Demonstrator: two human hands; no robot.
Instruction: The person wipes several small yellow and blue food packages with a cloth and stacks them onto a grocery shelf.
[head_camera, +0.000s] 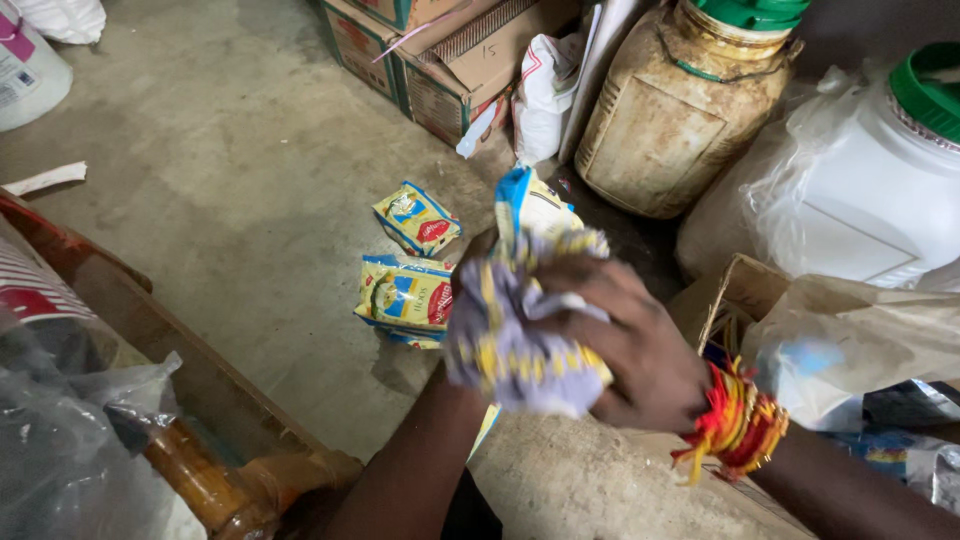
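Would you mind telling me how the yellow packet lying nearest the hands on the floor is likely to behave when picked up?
The yellow packet looks like a small, puffy pouch with creased edges, so it probably feels light and gives under the fingers. Its printed film looks glossy, so it may be a bit slippery. Lying flat on the concrete floor, it seems unlikely to roll.

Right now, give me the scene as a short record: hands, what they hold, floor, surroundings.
right hand: on top of a crumpled bundle of packets, red-and-yellow thread band at the wrist
left hand: mostly hidden under the bundle; forearm comes up from below
held: bundle, white with yellow print, blue-topped packet sticking up
floor: two yellow packets on concrete, apart from the hands
behind: brown jar, white jar, both green-lidded; cartons
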